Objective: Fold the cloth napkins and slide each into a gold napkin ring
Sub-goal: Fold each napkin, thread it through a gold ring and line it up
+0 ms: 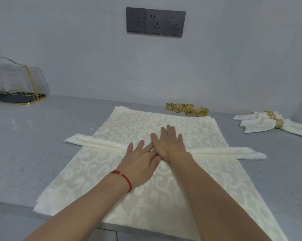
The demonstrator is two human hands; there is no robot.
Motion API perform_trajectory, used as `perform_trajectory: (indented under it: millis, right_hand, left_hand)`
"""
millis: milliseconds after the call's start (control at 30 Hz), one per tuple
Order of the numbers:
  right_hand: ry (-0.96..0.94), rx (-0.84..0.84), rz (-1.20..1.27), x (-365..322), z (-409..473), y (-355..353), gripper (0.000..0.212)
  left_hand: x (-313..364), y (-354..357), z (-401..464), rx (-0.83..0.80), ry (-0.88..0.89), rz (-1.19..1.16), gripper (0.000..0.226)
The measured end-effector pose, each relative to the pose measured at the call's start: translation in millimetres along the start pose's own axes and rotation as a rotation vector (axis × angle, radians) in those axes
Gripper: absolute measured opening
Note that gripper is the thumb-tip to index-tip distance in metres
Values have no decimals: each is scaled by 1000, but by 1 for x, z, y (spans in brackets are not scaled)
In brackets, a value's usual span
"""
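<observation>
The folded napkin (98,142) is a long, thin, cream strip. It lies left to right across the flat napkin stack (87,173) mid-surface. The left hand (143,162) and right hand (171,145) press flat on its middle, fingers straight, holding nothing. The gold rings (187,109) wait by the back edge, nearer the right hand.

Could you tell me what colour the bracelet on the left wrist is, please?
The bracelet is red with a small gold bead, seen in the head view.

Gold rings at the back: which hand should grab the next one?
Right. The loose gold rings lie far right, beyond the right hand; the left hand would cross over it. Both press the folded napkin.
</observation>
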State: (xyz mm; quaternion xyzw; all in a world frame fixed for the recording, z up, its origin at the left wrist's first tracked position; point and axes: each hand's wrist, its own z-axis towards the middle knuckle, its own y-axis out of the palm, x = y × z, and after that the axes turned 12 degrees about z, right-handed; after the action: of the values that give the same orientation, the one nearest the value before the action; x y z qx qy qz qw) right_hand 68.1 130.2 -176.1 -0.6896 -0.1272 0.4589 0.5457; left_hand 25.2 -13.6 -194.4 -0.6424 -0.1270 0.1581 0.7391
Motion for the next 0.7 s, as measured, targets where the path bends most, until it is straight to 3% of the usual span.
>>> perform_trajectory:
  millis: [233,400,533,633,700]
  right_hand:
    - [278,59,-126,74,-16,-29,87]
    - [245,93,-124,83,-21,-29,94]
    - [261,107,-179,81,-22,-29,106]
    - [75,233,-437,73,-25,-28,87]
    - [-155,264,-401,65,-26,-25,63]
  left_hand:
    - [3,-16,-3,-28,-97,-129,47]
    - [4,-31,12,133,-427,-14,21]
    - [6,-38,24,102,-435,21,16]
    - [2,-36,35,78,-373,44,14]
    - [-1,-33,41,25,-365,47,11]
